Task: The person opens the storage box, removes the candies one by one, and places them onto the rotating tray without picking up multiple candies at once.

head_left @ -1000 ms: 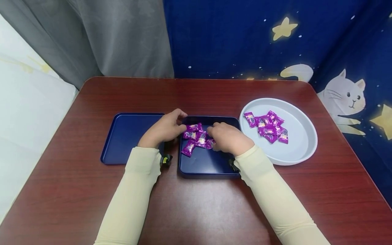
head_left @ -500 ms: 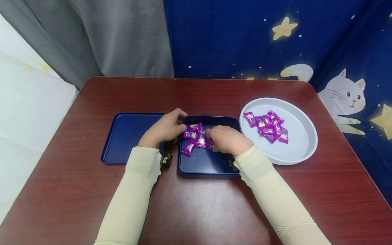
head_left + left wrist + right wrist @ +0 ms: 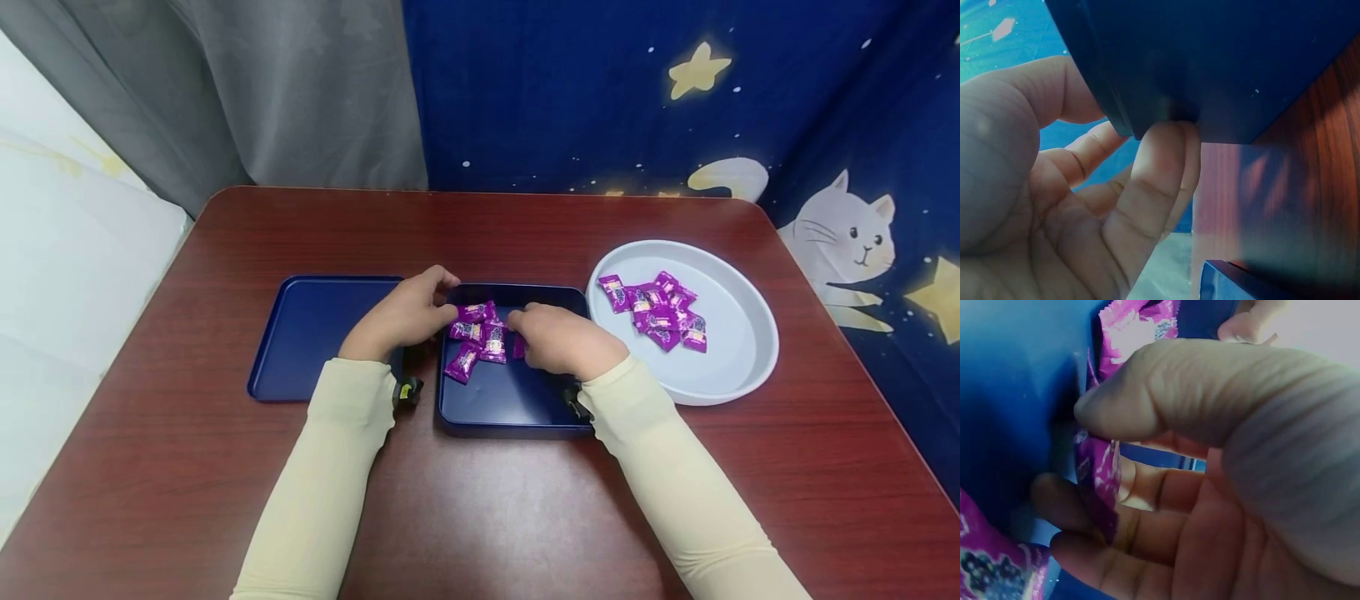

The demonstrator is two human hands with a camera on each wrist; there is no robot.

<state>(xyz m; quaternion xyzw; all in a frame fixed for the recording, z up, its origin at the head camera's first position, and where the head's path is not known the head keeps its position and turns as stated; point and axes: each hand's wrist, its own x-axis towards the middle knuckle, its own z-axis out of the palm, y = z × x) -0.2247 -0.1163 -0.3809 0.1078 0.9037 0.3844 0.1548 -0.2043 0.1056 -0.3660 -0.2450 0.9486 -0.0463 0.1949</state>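
Observation:
Between the thumb and fingers of my right hand (image 3: 566, 340) a purple wrapped candy (image 3: 1100, 481) is pinched, turned on edge inside the dark blue box (image 3: 510, 402). Several more purple candies (image 3: 492, 342) lie in the box, just left of that hand. My left hand (image 3: 401, 315) grips the box at its far left corner. In the left wrist view, its thumb reaches over the rim and its fingers press the outer wall (image 3: 1222, 75). Some right fingertips are hidden in the head view.
A flat blue lid (image 3: 318, 342) lies left of the box, partly under the left hand. On the right stands a round white tray (image 3: 738, 342) with several purple candies (image 3: 660, 317), close against the box. Curtains hang behind the brown table (image 3: 480, 517).
My right hand has shifted slightly right and now holds one candy on edge, a little apart from the others. The left hand stays at the box corner.

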